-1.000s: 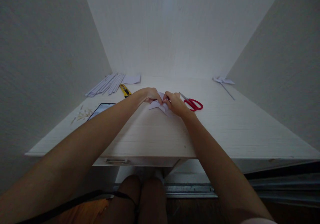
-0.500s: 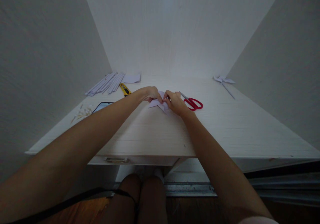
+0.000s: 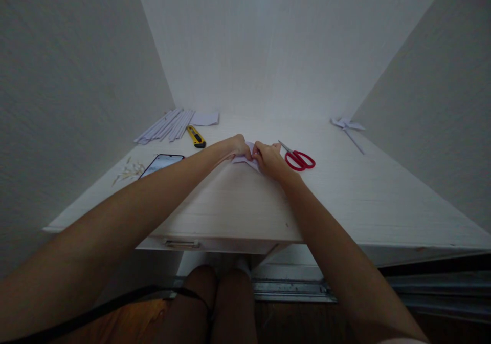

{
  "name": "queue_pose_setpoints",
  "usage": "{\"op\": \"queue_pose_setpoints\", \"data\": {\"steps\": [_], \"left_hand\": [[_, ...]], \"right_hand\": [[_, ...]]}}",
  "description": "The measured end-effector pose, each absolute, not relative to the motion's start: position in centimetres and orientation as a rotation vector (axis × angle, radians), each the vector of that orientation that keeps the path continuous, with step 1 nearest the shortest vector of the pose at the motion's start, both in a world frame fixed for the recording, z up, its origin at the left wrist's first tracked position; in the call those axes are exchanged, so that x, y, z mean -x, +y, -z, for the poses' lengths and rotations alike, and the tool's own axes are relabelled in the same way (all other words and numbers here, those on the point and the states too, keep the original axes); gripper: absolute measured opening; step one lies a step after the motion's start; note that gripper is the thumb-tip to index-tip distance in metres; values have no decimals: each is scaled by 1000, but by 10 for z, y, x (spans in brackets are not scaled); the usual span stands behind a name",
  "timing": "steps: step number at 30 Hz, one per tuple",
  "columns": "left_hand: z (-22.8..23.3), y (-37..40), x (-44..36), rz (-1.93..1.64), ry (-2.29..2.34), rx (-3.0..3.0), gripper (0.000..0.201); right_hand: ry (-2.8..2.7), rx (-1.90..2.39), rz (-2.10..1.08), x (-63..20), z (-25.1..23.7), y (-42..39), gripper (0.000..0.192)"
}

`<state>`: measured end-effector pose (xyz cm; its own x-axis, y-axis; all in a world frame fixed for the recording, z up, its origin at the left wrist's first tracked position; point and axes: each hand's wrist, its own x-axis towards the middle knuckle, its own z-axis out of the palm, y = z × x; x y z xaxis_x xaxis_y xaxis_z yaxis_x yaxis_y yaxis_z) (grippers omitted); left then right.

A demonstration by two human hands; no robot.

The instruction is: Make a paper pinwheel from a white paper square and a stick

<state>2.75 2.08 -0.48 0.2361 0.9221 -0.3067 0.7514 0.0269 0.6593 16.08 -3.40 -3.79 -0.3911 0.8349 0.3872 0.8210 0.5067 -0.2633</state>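
Paper (image 3: 241,158) pinched in L hand (image 3: 240,146) & R hand (image 3: 268,158) grip; red scissors (image 3: 295,155) nr R hand.

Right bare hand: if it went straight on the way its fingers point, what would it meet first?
The folded white paper at its fingertips, which it already seems to pinch; just beyond lies the bare left hand, though the gap in depth is unclear.

Light dim, brightest on back wall (image 3: 261,52); left wall (image 3: 76,78) and right wall (image 3: 437,108) greyer. White desk (image 3: 383,195), streaked grain, between them. Drawer (image 3: 233,244) in front, with handle (image 3: 182,244). Below: metal rail (image 3: 287,287), brown wood floor (image 3: 130,323)
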Motion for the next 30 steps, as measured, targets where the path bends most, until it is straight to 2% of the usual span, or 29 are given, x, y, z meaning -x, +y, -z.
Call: {"op": "queue_pose_setpoints", "data": {"steps": [13, 26, 30], "left_hand": [[5, 17, -34, -213, 1690, -1877, 54], [1, 10, -40, -229, 1732, -1856, 52], [-3, 8, -43, -141, 1740, -1877, 57]], "right_hand": [[-2218, 1384, -42, -162, 42, -30, 12], [-2186, 1428, -79, -163, 42, -26, 12], [-2184, 1432, -73, -163, 42, -26, 12]]}}
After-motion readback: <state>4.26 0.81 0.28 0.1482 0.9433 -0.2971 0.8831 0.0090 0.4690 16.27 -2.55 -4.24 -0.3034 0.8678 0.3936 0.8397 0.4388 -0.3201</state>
